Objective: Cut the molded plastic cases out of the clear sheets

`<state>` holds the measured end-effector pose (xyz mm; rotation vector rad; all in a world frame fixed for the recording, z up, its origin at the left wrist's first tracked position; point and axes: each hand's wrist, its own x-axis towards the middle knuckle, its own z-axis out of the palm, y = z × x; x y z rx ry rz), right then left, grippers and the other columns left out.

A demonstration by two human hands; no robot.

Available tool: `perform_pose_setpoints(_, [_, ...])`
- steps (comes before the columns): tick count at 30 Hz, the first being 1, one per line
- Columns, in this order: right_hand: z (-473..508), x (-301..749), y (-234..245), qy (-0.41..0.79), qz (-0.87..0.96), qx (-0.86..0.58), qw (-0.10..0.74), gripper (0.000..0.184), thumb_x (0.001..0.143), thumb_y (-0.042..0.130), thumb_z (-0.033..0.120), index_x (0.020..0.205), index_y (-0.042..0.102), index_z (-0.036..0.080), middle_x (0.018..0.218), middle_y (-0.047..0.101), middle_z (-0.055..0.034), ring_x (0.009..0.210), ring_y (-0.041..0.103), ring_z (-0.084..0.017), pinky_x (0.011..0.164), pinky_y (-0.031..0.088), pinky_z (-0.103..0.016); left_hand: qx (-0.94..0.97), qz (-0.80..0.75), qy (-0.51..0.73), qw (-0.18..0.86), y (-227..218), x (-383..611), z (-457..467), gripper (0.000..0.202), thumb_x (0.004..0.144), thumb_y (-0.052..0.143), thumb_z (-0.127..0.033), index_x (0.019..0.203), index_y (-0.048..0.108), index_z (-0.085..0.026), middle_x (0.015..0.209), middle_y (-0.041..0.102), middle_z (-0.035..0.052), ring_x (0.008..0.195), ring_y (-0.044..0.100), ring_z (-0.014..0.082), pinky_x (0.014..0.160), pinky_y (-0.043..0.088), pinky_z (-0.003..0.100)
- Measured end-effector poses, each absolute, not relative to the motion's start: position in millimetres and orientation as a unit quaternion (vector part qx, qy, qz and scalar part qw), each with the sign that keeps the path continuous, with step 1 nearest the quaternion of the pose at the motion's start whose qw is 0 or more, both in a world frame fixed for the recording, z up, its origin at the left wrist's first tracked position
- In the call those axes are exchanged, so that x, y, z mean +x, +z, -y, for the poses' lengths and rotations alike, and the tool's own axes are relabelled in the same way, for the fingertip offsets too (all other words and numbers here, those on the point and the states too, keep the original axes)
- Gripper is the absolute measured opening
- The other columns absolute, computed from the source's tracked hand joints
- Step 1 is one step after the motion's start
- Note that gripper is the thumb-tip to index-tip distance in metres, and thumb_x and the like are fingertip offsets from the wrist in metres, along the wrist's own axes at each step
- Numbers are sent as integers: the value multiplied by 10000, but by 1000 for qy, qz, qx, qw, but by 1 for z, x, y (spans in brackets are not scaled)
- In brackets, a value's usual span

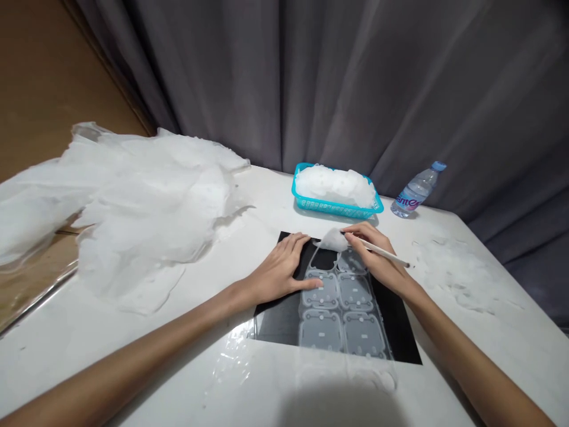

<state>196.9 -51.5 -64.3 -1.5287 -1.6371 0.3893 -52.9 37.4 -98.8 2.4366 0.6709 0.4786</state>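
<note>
A clear plastic sheet (320,290) of rounded-square translucent pieces lies over a black mat (402,338). My left hand (284,270) rests open at its left side, fingers stretched forward and thumb across one piece. Where one piece would sit, near the far end, a cutout shows black. My right hand (373,249) is closed around a thin white stick with a dark tip (389,255), which points back to the right. A loose translucent piece (334,239) is tilted up at the right fingertips; whether they pinch it I cannot tell.
Behind the mat stands a turquoise basket (333,207) heaped with whitish translucent pieces. A water bottle (415,191) is right of it. A big pile of translucent plastic sheets (155,196) covers the left side, near a cardboard box (48,77). Thin clear scraps (462,273) lie at right.
</note>
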Motion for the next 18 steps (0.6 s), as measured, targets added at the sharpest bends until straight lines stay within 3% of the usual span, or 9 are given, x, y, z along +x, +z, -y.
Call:
perform_pose_setpoints(5, [68,180,-30,257,689,-564,375,188,1019,593,331,1070,749,239,1060,701,-46,976,661,-208,865,502,-335,840,-313,236,376,-83,-52,-33,470,940,612,-663,1103,607,-222,1135,671,73,1114,617,280,1004,468,442])
perform_pose_setpoints(10, [76,170,-20,284,719,-537,337,165,1016,597,251,1060,755,233,987,685,-26,891,646,-169,813,493,-301,741,-353,265,506,-70,-49,-29,440,1012,492,-640,936,573,-215,817,706,19,829,661,212,832,473,362])
perform_pose_setpoints(12, [77,165,-20,291,731,-525,326,158,1013,605,235,1050,759,233,988,690,-25,905,648,-167,826,495,-301,690,-367,253,569,-70,-48,-27,461,990,513,-662,948,578,-207,813,728,29,842,682,220,827,480,361])
perform_pose_setpoints(14, [78,163,-19,320,736,-507,315,159,1017,617,267,1077,761,238,1000,693,-29,913,655,-170,833,506,-308,638,-367,228,637,-72,-47,-25,458,919,657,-632,1064,587,-202,856,754,34,862,707,228,818,496,356])
perform_pose_setpoints(16, [78,166,-17,365,742,-474,302,213,1031,612,358,1138,760,247,1026,699,-39,936,665,-185,858,523,-332,590,-352,217,694,-75,-46,-23,559,812,826,-525,1184,555,-208,887,769,29,858,730,226,817,511,349])
perform_pose_setpoints(18, [78,174,-14,379,747,-454,305,370,1078,485,477,1121,779,257,1081,708,-57,1019,664,-212,955,517,-386,551,-326,228,733,-76,-45,-23,678,734,912,-416,1248,520,-213,917,781,32,855,748,223,830,529,351])
